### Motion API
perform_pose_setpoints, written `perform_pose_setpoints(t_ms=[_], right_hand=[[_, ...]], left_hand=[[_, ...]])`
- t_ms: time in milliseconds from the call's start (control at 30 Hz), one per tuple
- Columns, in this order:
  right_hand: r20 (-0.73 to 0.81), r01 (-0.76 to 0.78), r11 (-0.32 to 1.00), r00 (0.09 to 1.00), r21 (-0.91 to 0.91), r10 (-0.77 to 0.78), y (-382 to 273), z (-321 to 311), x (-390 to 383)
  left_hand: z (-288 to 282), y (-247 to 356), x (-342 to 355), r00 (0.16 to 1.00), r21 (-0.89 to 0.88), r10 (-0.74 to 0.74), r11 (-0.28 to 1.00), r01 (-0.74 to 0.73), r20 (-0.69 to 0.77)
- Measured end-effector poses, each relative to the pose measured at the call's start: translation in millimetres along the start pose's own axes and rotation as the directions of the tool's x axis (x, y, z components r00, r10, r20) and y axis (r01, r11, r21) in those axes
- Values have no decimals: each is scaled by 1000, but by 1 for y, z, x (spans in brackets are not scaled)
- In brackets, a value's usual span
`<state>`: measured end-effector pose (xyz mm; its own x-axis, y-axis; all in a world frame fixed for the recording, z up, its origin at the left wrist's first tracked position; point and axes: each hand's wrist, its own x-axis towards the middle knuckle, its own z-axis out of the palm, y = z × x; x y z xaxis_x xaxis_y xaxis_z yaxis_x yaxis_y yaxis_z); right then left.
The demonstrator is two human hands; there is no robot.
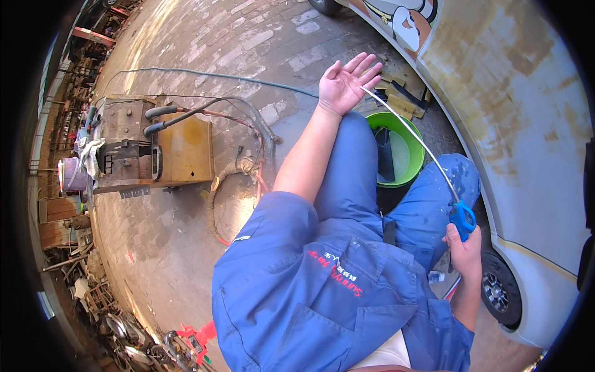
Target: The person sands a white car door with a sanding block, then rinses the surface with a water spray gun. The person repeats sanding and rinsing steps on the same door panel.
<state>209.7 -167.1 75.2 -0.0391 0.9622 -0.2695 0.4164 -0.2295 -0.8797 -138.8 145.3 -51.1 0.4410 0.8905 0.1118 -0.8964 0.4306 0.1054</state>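
Observation:
Palm up with the fingers spread, my left hand (344, 87) reaches out above my knee. My right hand (463, 251) is closed around the blue handle of a tool with a long, thin, curved white rod (434, 156). From the handle the rod runs up and away to the left. Its far tip ends beside my left palm; whether it touches the skin I cannot tell. Between my legs stands a bright green bucket (417, 152) with pale liquid and a dark flat piece inside. The rod passes in front of the bucket.
A pale vehicle body (536, 180) with brownish patches curves along my right, its wheel (499, 290) low down. At left stands a rusty metal machine (186, 149) with thick cables. A blue-green hose (217, 75) crosses the brick paving. Yellowish scraps (403, 102) lie past the bucket.

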Motion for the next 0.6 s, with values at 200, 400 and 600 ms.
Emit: perform_pose_setpoints(t_ms=[200, 400, 600], right_hand=[[-30, -30, 1000, 999, 6, 30, 1, 2, 0], [-9, -14, 1000, 1000, 25, 14, 2, -8, 2], [-288, 87, 985, 957, 151, -40, -20, -7, 14]], left_hand=[[-9, 2, -2, 999, 66, -24, 998, 22, 31], [-10, -3, 1, 992, 423, -31, 902, 81, -124], [58, -123, -32, 993, 944, -119, 329, 36, 3]])
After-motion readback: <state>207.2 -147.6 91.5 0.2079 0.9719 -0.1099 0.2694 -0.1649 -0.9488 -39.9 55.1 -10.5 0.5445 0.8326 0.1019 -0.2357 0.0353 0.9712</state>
